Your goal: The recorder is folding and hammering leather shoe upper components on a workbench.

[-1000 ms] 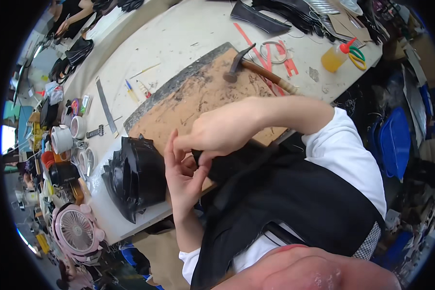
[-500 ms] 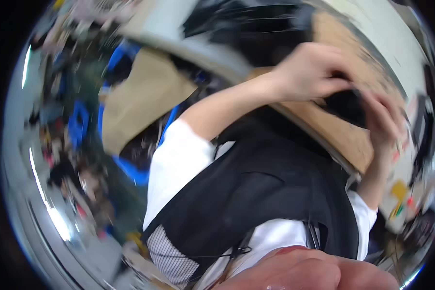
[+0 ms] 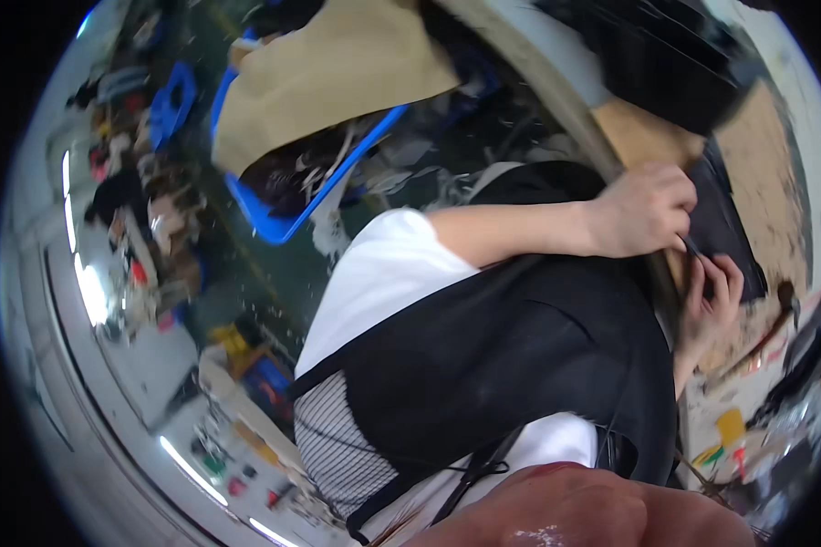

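My left hand (image 3: 646, 211) is closed, thumb and fingers pinching a thin dark edge in front of the board. Close beside it, my right hand (image 3: 711, 301) has curled fingers, with thumb and fingertips at the same edge. The edge appears to belong to a flat black leather-like piece (image 3: 732, 217), which lies on the wooden board (image 3: 775, 173) just beyond my hands. Where the piece meets my fingertips is small and partly hidden. Farther up the table sits a bulky black pile of sheet material (image 3: 661, 68).
On the left, a blue crate (image 3: 269, 223) holds dark scraps, with a tan sheet (image 3: 337, 77) across it. A wooden-handled tool (image 3: 768, 339) lies right of the board. Small yellow and red items (image 3: 732, 433) are nearer. Scraps litter the green floor (image 3: 246, 264).
My hands have come closer together and lower, toward my body, with the dark edge between their fingertips. The whole view has turned, so the table sits farther right.
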`<state>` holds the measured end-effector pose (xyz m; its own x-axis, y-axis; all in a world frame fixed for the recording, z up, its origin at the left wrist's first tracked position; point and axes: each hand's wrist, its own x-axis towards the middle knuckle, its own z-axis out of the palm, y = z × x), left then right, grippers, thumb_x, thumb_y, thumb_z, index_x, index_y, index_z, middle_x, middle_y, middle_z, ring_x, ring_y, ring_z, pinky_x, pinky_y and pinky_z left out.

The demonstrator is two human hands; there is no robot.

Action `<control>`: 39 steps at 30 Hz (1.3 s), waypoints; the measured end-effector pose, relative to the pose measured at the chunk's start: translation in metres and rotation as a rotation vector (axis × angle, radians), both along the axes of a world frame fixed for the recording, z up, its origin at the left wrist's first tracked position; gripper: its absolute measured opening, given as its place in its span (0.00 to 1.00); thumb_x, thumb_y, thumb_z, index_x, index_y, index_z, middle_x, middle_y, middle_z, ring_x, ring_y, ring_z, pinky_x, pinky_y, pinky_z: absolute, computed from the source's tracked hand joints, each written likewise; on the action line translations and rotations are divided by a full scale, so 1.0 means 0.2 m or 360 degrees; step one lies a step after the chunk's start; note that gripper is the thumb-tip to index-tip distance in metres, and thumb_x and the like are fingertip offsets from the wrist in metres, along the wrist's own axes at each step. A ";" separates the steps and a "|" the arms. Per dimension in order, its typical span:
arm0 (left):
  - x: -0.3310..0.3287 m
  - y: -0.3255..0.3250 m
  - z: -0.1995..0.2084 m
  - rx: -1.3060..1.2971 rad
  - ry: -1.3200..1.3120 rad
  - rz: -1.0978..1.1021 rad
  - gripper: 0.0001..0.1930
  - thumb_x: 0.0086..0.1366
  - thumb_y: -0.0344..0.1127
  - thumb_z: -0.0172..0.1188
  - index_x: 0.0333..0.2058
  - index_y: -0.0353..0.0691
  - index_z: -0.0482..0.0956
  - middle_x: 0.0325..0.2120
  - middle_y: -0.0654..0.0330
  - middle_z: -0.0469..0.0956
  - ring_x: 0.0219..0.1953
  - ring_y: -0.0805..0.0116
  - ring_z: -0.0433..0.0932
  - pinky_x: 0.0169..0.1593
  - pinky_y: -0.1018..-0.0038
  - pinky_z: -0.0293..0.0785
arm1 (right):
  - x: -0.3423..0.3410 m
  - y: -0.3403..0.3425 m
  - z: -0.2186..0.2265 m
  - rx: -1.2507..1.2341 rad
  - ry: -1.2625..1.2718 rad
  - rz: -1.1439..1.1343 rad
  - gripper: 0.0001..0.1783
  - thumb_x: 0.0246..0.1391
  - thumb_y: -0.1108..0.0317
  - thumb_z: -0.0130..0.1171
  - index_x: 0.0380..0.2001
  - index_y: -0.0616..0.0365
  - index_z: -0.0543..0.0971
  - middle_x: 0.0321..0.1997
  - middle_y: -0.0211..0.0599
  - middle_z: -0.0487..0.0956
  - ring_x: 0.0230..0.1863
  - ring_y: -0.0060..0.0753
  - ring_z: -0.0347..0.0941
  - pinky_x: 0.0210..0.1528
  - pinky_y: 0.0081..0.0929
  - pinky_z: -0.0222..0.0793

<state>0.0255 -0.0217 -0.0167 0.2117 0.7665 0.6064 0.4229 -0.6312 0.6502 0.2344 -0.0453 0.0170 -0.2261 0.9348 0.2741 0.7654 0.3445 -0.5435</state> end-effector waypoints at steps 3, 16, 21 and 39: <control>-0.04 -0.01 0.01 -0.0233 0.0023 0.0074 0.10 0.43 0.37 0.72 0.21 0.42 0.80 0.33 0.60 0.74 0.38 0.57 0.73 0.43 0.62 0.68 | -0.09 0.03 0.03 -0.0172 0.0067 -0.0091 0.06 0.45 0.73 0.70 0.29 0.58 0.83 0.37 0.37 0.78 0.43 0.37 0.74 0.46 0.31 0.69; -0.01 -0.04 0.12 -0.0500 0.0415 0.0200 0.09 0.49 0.35 0.69 0.18 0.43 0.77 0.38 0.59 0.70 0.46 0.58 0.67 0.53 0.62 0.57 | -0.12 0.06 0.11 -0.0224 -0.0193 -0.0123 0.06 0.44 0.65 0.69 0.22 0.52 0.82 0.29 0.26 0.75 0.36 0.33 0.72 0.43 0.33 0.61; -0.04 -0.01 0.17 -0.0544 0.0679 0.0203 0.11 0.47 0.36 0.71 0.27 0.42 0.77 0.36 0.59 0.69 0.45 0.58 0.67 0.52 0.62 0.57 | -0.12 0.11 0.12 -0.0313 -0.0346 -0.0049 0.07 0.45 0.64 0.67 0.21 0.52 0.81 0.29 0.26 0.75 0.36 0.32 0.72 0.43 0.33 0.61; -0.05 -0.13 0.06 0.0273 0.1319 -0.0433 0.32 0.53 0.42 0.65 0.58 0.43 0.72 0.61 0.60 0.70 0.58 0.61 0.68 0.58 0.70 0.62 | 0.02 0.00 0.01 0.0305 -0.0280 -0.0076 0.07 0.45 0.69 0.65 0.27 0.54 0.76 0.29 0.29 0.74 0.35 0.34 0.72 0.43 0.32 0.68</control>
<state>0.0163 -0.0482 -0.0043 0.7952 0.5381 0.2794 0.5366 -0.8392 0.0889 0.2387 -0.0461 0.0197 -0.2428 0.8804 0.4074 0.8602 0.3895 -0.3292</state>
